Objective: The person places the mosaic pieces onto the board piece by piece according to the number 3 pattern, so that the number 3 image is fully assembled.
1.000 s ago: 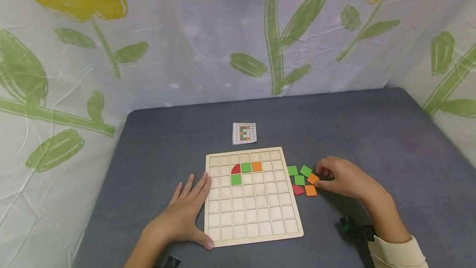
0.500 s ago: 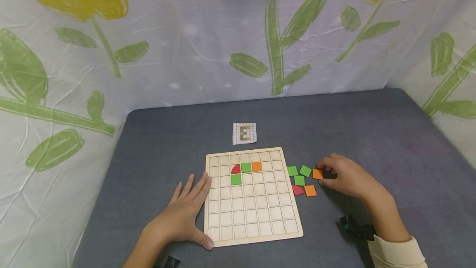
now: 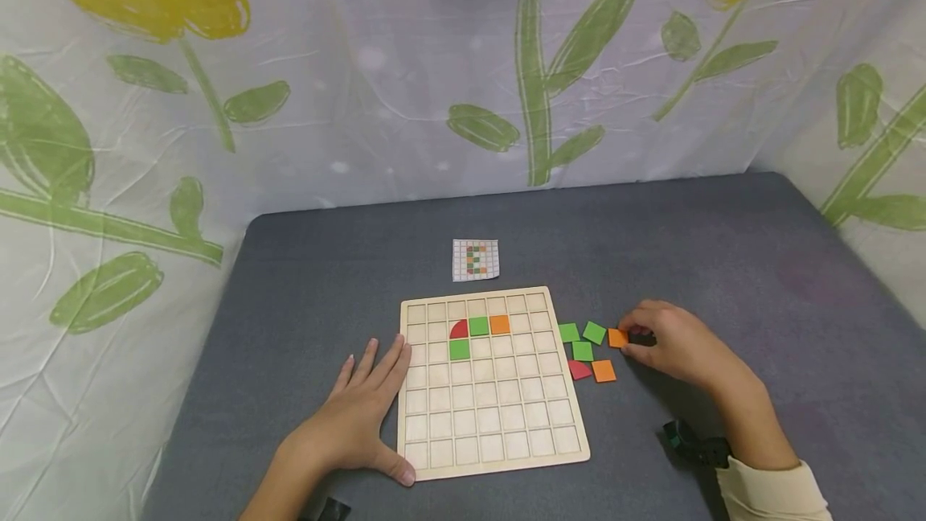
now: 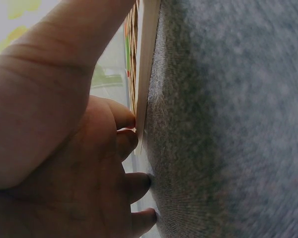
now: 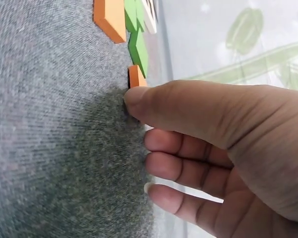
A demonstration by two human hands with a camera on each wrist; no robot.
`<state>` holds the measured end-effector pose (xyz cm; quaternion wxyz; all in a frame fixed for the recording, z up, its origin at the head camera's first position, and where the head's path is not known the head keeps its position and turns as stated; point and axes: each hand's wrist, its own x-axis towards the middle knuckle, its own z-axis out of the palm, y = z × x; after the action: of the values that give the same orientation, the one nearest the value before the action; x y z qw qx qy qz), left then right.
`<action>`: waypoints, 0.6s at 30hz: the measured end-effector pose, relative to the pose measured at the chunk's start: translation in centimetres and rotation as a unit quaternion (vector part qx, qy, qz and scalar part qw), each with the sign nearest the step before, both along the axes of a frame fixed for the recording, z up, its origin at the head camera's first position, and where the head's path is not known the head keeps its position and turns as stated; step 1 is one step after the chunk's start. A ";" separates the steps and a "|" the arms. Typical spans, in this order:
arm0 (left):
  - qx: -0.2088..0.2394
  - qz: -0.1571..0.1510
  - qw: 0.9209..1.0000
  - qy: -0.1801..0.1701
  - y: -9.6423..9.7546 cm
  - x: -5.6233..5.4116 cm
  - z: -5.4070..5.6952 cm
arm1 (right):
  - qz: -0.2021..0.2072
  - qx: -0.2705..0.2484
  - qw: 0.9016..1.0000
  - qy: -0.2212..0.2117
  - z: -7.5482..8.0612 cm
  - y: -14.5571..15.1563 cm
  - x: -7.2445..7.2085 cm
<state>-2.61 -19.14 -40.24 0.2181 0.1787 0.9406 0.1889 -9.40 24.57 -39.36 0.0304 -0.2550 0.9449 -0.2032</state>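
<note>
The left hand (image 3: 358,416) lies spread along the left edge of a wooden grid board (image 3: 506,392), fingertips on the far part of its rim and thumb at the near corner. In the left wrist view its fingers (image 4: 134,187) are straight beside the board's side (image 4: 148,54). On the grid sit a red quarter-circle tile (image 3: 460,330), two green squares (image 3: 479,326) and an orange square (image 3: 499,324). Right of the board, the right hand (image 3: 673,340) pinches an orange square tile (image 3: 617,338) between thumb and finger, low over the table. The right wrist view shows the thumb against this tile (image 5: 134,76).
Beside the board's right edge lie several loose tiles: green squares (image 3: 582,350), a red quarter-circle (image 3: 579,370) and another orange square (image 3: 604,371). A small pattern card (image 3: 475,260) lies beyond the board on the grey table (image 3: 347,264). A flower-painted curtain (image 3: 362,87) hangs behind.
The right hand has drawn the orange tile slightly right and away from the other loose tiles, turning it straighter, then stayed nearly still. The left hand and board have not moved.
</note>
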 end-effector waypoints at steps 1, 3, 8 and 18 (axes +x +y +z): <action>-0.001 0.000 1.000 0.000 0.0 0.0 0.0 | 0.001 0.002 1.000 -0.001 0.0 0.0 0.0; -0.002 0.000 1.000 -0.001 0.0 0.0 0.0 | 0.002 0.003 1.000 -0.006 0.1 0.0 0.1; -0.005 0.001 1.000 -0.001 0.1 0.0 0.1 | 0.001 -0.007 1.000 -0.021 0.5 -0.2 0.2; -0.007 0.002 1.000 -0.003 0.1 0.0 0.2 | 0.041 -0.042 0.998 -0.012 0.7 -2.0 0.6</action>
<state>-2.63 -19.00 -40.08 0.2221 0.1750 0.9415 0.1837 -8.82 22.57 -38.67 0.0390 -0.2927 0.9236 -0.2446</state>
